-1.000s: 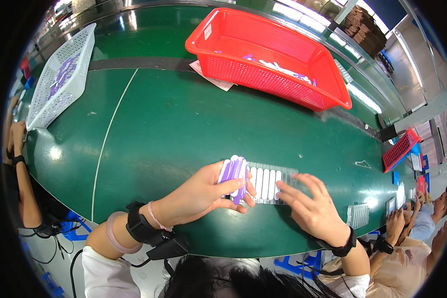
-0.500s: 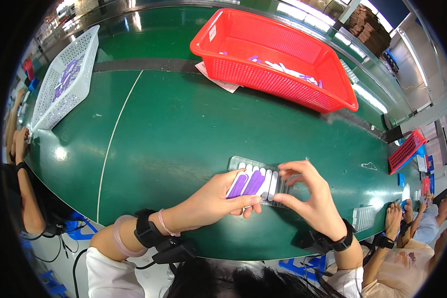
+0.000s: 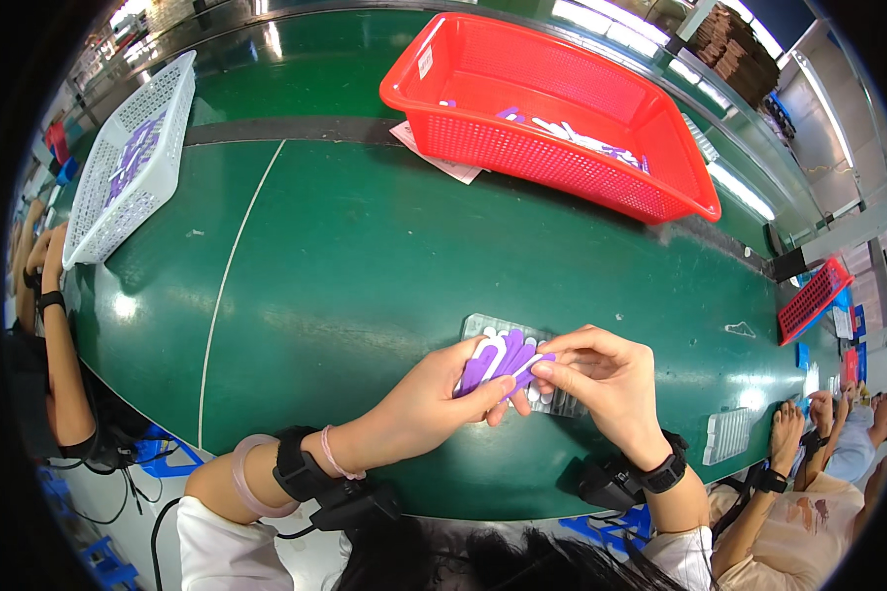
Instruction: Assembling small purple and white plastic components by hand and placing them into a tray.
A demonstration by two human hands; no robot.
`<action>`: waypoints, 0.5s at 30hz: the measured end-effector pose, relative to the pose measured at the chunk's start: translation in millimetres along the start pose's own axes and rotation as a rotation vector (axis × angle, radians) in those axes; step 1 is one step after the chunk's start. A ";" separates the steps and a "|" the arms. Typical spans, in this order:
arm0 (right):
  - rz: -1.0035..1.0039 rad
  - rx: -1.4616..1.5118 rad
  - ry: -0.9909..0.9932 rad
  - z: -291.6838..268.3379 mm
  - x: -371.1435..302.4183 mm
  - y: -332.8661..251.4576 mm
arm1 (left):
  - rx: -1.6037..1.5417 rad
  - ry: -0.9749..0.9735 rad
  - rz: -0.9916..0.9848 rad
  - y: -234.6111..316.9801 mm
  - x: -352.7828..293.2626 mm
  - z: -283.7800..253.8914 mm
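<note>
My left hand [image 3: 432, 386] is closed around a fanned bunch of small flat purple and white sticks [image 3: 491, 361] with rounded ends. Between thumb and fingers, my right hand [image 3: 609, 382] pinches the end of one purple stick [image 3: 544, 360] at the bunch's right side. Just under and behind both hands lies a clear ribbed plastic tray [image 3: 477, 324] on the green table. White stick ends show in its slots, though my hands and the bunch cover much of it.
A red basket [image 3: 562, 175] with loose purple and white sticks stands at the far side. On the left is a white basket [image 3: 168, 167] of purple pieces. Another clear tray [image 3: 726, 436] lies at the right edge, near co-workers' hands [image 3: 786, 433]. A co-worker's arm [image 3: 61, 345] is at left.
My right hand has moved from the tray's right side to the bunch and now pinches a purple stick. More purple shows in my left hand, and the sticks have fanned out.
</note>
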State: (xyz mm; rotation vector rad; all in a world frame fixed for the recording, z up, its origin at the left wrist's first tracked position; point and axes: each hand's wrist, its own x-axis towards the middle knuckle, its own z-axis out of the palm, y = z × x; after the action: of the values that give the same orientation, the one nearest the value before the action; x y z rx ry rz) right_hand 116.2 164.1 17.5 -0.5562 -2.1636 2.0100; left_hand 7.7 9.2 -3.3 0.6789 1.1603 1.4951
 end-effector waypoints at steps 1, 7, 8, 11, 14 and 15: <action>0.057 0.071 -0.003 -0.3 -0.1 0.0 | -0.012 0.006 0.002 0.0 -0.6 -1.0; -0.123 0.208 -0.180 -16.4 5.0 8.5 | -0.169 -0.026 -0.049 2.4 0.9 0.2; -0.125 0.208 -0.175 -17.6 6.0 10.7 | -0.214 -0.038 -0.062 1.4 1.6 0.8; -0.224 0.260 -0.120 -20.5 10.2 12.6 | -0.321 -0.009 -0.057 2.5 -0.3 1.1; 0.048 0.155 -0.031 -42.5 11.2 -4.9 | -0.253 0.032 -0.046 -3.0 1.6 -4.6; 0.087 0.077 -0.025 -44.5 14.2 -2.8 | -0.252 0.040 -0.046 -3.6 0.5 -5.4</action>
State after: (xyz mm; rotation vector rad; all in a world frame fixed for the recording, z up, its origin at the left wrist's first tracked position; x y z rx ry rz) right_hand 118.0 210.6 22.6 -0.6283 -2.1002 2.1456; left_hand 4.3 7.8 -8.6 0.4493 0.9890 1.5880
